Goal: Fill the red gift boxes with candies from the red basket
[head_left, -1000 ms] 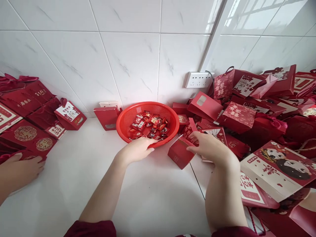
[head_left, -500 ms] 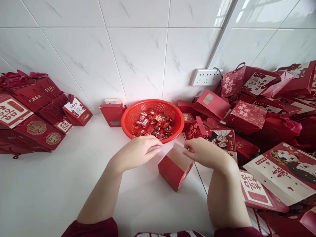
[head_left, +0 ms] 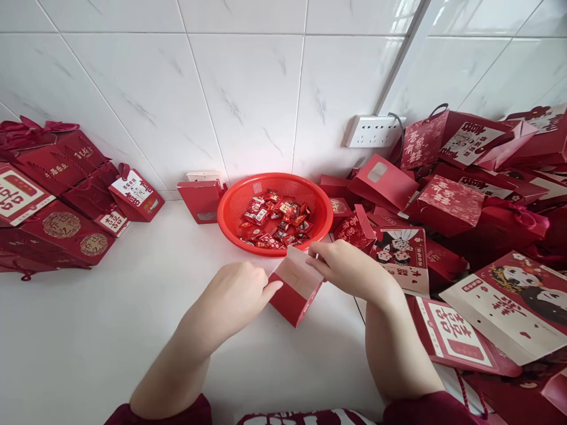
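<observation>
Between my hands a red paper gift box (head_left: 290, 302) rests on the white counter, its top open and its pale inside facing up. My left hand (head_left: 234, 302) is closed at the box's left edge, thumb on the rim and the other fingers partly hidden. With thumb and fingers my right hand (head_left: 343, 267) pinches the upper right edge of the same box. Just beyond it is a red plastic basket (head_left: 326, 203), holding many small wrapped candies (head_left: 281, 219).
A big pile of red gift boxes (head_left: 452, 203) fills the right side. More red boxes (head_left: 66, 224) are stacked on the left. One small box (head_left: 200, 203) stands against the tiled wall, left of the basket. A white power socket (head_left: 374, 131) is on the wall.
Both hands have come onto the gift box, which has shifted slightly left and toward the basket. The left hand went from loosely open above the counter to the box's edge.
</observation>
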Action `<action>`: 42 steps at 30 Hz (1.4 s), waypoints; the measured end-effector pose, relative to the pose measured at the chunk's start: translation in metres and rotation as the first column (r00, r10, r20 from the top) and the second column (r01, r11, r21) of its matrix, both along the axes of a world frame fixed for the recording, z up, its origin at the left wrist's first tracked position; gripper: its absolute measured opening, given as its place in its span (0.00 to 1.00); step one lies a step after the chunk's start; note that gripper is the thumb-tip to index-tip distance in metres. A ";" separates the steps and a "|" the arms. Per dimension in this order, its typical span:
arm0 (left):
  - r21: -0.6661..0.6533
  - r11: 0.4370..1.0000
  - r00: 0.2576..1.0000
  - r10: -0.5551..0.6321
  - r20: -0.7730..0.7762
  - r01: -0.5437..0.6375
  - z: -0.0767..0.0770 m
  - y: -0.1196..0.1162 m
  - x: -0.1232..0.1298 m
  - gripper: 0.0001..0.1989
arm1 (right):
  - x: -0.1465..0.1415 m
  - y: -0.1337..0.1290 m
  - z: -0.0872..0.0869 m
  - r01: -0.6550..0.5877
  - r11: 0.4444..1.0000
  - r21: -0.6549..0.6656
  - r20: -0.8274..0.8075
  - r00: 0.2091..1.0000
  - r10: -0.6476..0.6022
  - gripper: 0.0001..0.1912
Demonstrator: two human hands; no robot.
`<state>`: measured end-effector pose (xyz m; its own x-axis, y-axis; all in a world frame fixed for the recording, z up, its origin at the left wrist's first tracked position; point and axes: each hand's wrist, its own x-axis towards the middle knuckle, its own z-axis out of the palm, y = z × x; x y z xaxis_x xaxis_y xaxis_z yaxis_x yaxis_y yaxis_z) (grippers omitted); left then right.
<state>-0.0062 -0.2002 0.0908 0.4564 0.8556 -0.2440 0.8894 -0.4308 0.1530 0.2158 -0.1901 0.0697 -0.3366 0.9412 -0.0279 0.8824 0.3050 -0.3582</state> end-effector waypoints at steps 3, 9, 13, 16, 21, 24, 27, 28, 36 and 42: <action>0.009 0.997 0.993 -0.074 0.090 0.074 0.000 0.005 0.002 0.22 | -0.004 0.001 -0.001 -0.053 0.998 -0.046 -0.043 0.998 0.051 0.11; -0.081 0.973 0.972 -0.206 0.112 0.215 -0.010 0.006 0.012 0.20 | -0.011 0.005 -0.006 -0.164 0.978 -0.127 0.042 0.985 0.170 0.16; -0.131 0.984 0.987 -0.103 0.123 0.119 -0.002 0.007 0.008 0.22 | -0.004 0.009 -0.006 -0.150 0.968 -0.200 0.094 0.981 0.171 0.20; -0.161 0.986 0.992 -0.009 0.124 0.030 0.007 0.014 -0.004 0.23 | 0.000 0.013 -0.007 -0.132 0.965 -0.227 0.085 0.984 0.155 0.19; -0.221 0.975 0.991 0.043 0.124 -0.015 0.010 0.035 -0.031 0.17 | 0.004 0.019 -0.012 -0.144 0.935 -0.325 0.006 0.988 0.154 0.19; -0.336 0.942 0.981 0.054 0.187 0.012 0.006 0.052 -0.044 0.09 | 0.006 0.024 -0.017 -0.182 0.891 -0.417 -0.079 0.983 0.164 0.19; -0.429 0.903 0.971 0.081 0.223 0.023 0.003 0.065 -0.055 0.25 | 0.008 0.030 -0.024 -0.185 0.845 -0.502 -0.136 0.982 0.134 0.17; -0.454 0.891 0.969 0.092 0.227 0.021 0.002 0.068 -0.058 0.27 | 0.008 0.033 -0.027 -0.180 0.823 -0.539 -0.149 0.982 0.118 0.16; -0.582 0.811 0.951 0.225 0.214 -0.061 -0.008 0.080 -0.064 0.26 | -0.010 0.046 -0.042 -0.209 0.744 -0.635 -0.158 0.977 0.140 0.15; -0.477 0.875 0.949 0.213 0.232 -0.080 -0.003 0.071 -0.062 0.20 | -0.001 0.039 -0.013 -0.358 0.850 -0.387 -0.380 0.902 0.207 0.14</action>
<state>-0.0681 -0.1292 0.0882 0.4390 0.7405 -0.5088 0.8320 -0.1212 0.5414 0.2146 -0.1508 0.0567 -0.6476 0.7164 -0.2597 0.5994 0.2685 -0.7541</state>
